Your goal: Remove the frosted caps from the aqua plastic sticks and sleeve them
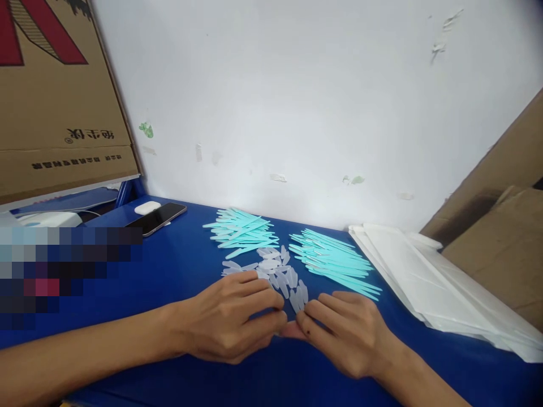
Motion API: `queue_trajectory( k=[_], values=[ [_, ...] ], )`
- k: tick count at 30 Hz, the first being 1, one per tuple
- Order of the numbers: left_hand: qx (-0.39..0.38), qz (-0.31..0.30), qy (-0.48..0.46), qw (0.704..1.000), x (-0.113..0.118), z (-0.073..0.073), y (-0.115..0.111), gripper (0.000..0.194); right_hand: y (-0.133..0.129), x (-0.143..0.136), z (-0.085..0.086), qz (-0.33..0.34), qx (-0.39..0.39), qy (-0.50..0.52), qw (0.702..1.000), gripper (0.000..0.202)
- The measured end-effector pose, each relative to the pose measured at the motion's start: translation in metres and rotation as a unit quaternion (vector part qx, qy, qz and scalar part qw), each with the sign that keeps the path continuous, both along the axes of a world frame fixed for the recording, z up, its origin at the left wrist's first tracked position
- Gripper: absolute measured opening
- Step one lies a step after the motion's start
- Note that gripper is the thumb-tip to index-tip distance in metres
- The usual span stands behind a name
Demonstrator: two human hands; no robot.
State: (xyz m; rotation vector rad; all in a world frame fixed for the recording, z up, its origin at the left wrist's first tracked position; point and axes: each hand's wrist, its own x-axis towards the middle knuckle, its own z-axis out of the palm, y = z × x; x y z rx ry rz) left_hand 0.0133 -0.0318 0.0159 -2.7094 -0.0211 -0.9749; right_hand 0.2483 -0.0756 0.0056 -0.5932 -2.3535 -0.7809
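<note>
Left hand (231, 314) and right hand (345, 333) sit nearest the camera, low over the blue table (169, 277). Fingers curled on both, tips meeting in the middle; can't tell if anything's pinched there, knuckles block it. Translucent pieces (271, 265) lie loose just beyond the fingertips, left knuckles overlapping their near edge in view; contact unclear. Main risk, I'd say: a knuckle brushes that heap and scatters it, since the pieces look thin, light and unconfined. Second: anything small between those tips could slip out, as there's little room to grip and the hands hide it. Left teal sticks (241, 232) are crisscrossed, so pulling one would probably drag neighbours. Right teal sticks (331, 260) lie more parallel, just beyond the right hand; a wide forearm swing could skew them or nudge the white sheets (407, 277) beside them. Both stick piles flank the translucent heap closely, so mixing seems likely if either spreads. Phone (165, 216) at far left looks safe.
</note>
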Motion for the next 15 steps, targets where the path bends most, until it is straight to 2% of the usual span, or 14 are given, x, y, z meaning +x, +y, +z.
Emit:
queue_trajectory(
  k=[7,15],
  values=[
    [-0.021,0.001,0.020,1.000,0.0018,-0.0015,0.0006,0.010,0.0001,0.0016,0.0003,-0.003,-0.002,-0.004,1.000,0.036],
    [-0.010,0.007,0.046,0.999,0.0037,-0.0008,-0.0013,0.027,0.0004,0.0011,-0.0015,-0.006,-0.007,-0.016,1.000,0.034]
  ],
)
